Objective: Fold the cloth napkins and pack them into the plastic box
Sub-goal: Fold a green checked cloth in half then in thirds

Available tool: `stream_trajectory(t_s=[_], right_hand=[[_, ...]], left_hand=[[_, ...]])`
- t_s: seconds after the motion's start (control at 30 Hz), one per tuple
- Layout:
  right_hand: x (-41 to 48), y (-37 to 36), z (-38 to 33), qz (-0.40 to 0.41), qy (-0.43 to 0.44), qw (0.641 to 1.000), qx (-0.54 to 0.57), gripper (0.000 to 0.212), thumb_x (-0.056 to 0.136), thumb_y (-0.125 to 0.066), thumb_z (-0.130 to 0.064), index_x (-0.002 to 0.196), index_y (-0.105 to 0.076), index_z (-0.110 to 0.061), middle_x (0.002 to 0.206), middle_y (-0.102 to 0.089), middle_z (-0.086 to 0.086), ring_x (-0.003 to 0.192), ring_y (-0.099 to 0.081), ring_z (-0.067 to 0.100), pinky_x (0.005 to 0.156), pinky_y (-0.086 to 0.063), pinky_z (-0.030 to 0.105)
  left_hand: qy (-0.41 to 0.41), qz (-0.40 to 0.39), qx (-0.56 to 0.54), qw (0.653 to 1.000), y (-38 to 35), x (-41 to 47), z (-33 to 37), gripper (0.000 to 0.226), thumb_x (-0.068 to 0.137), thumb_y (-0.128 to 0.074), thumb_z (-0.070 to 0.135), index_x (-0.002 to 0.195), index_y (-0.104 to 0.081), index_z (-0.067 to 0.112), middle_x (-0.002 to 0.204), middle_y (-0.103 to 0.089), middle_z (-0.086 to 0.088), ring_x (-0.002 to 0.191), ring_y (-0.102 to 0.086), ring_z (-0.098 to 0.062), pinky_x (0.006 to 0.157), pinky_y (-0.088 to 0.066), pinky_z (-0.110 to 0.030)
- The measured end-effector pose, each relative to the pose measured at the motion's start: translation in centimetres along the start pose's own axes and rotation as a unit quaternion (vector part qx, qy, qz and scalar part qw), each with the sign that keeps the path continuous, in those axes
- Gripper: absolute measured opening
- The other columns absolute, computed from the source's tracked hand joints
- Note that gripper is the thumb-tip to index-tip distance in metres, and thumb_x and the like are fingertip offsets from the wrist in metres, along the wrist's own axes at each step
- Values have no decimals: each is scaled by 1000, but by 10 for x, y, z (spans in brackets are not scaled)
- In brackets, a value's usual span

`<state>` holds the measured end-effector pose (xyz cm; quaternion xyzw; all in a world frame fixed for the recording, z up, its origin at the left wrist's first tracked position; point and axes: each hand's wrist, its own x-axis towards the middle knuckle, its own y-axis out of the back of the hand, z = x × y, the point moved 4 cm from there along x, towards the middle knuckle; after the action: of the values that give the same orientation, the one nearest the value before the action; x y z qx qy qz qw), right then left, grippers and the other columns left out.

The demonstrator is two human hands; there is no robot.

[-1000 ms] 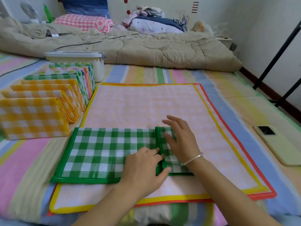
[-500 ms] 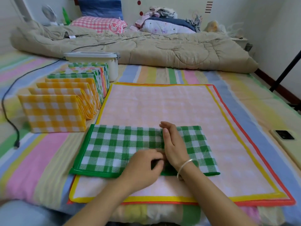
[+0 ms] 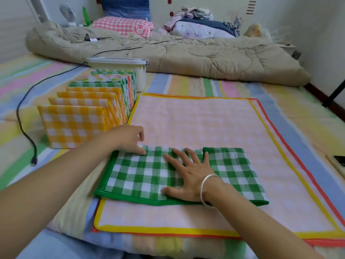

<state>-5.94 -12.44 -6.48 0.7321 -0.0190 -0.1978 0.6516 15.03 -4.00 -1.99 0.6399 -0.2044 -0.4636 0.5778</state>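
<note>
Right hand point(image 3: 188, 176) presses flat, fingers spread, on the green checked napkin point(image 3: 138, 174) by the pink napkin's point(image 3: 186, 118) front edge. Left hand point(image 3: 128, 137) curls onto its far-left corner; whether it grips cannot be told

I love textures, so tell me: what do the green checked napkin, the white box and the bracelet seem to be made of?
The green checked napkin looks like matte woven cloth, perhaps cotton: it lies limp with a green hem. The white box seems smooth, slightly translucent plastic with a moulded lid rim. The bracelet is probably polished silvery metal: it gleams.
</note>
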Motion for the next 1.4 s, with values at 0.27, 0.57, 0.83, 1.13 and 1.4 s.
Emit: stream_trajectory(t_s=[0.27, 0.57, 0.83, 1.13, 1.4], right_hand=[[13, 16, -7, -88, -12, 996, 4, 120, 58, -55, -91, 148, 12, -47, 156, 2, -11, 145, 6, 27, 104, -4, 79], [15, 15, -7, -100, -14, 995, 8, 122, 56, -57, -91, 147, 13, -49, 156, 5, -11, 146, 7, 28, 103, -3, 81], [16, 9, -8, -101, -23, 995, 9, 124, 55, -59, -90, 148, 13, -49, 157, 7, -10, 147, 12, 28, 102, 1, 81], [3, 23, 7, 119, -3, 960, 255, 98, 58, -52, -69, 146, -30, -33, 143, -26, -1, 134, -25, 20, 114, -23, 54], [-11, 30, 62, 253, -162, 830, 470, 32, 100, -46, -38, 96, -63, -12, 80, -66, 5, 71, -61, 20, 69, -50, 39]], left_hand=[[63, -10, 44, 997, 15, -16, -12, 68, 79, -55, 80, 65, -51, 13, 58, -39, -1, 54, -40, -17, 53, -28, -30], [72, -60, -172, 981, -16, -81, -44, 66, 62, -60, 80, 58, -56, 15, 48, -51, 2, 45, -44, -14, 46, -30, -24], [25, -80, -434, 897, -9, -92, -13, 46, 86, -65, 41, 105, -70, -1, 95, -77, -6, 79, -64, -19, 62, -49, -25], [-30, 20, -533, 846, 1, -71, 87, 28, 91, -68, 37, 81, -66, 11, 69, -65, -7, 61, -60, -14, 58, -48, -23], [3, 38, -305, 952, -34, -43, 146, 35, 87, -61, 37, 57, -56, 21, 65, -71, -1, 67, -69, -19, 71, -59, -32]])
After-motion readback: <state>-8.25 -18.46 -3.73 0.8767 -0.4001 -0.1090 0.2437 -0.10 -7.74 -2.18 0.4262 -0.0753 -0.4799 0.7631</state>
